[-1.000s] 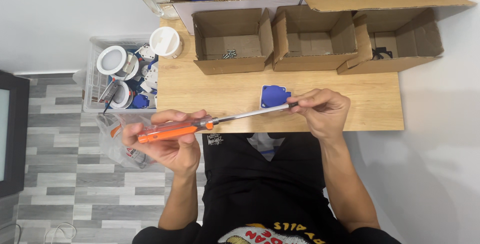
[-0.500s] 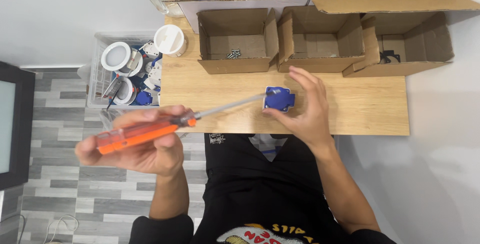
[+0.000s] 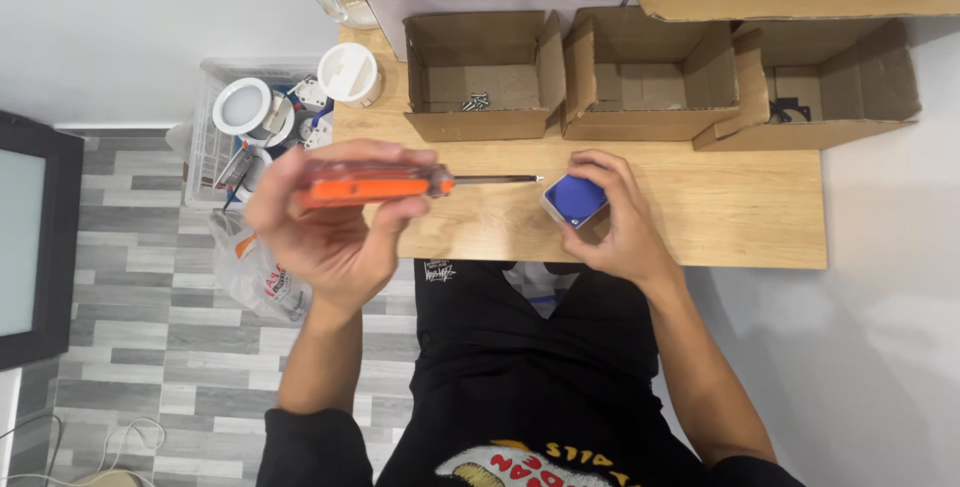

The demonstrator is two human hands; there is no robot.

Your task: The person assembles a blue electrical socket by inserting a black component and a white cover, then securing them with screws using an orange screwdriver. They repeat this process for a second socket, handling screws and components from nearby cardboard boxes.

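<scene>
1. The left hand (image 3: 335, 217) is raised above the desk edge, palm turned towards the camera, fingers curled shut around a screwdriver (image 3: 400, 185) held level.
2. The left forearm is bare and runs down to a dark sleeve at the elbow.
3. The right hand (image 3: 615, 222) is set lower, fingers and thumb wrapped around a small blue block (image 3: 574, 197), thumb on its near side.
4. The right forearm is bare and angled down and outward.
5. The two hands are held apart, not touching.
</scene>
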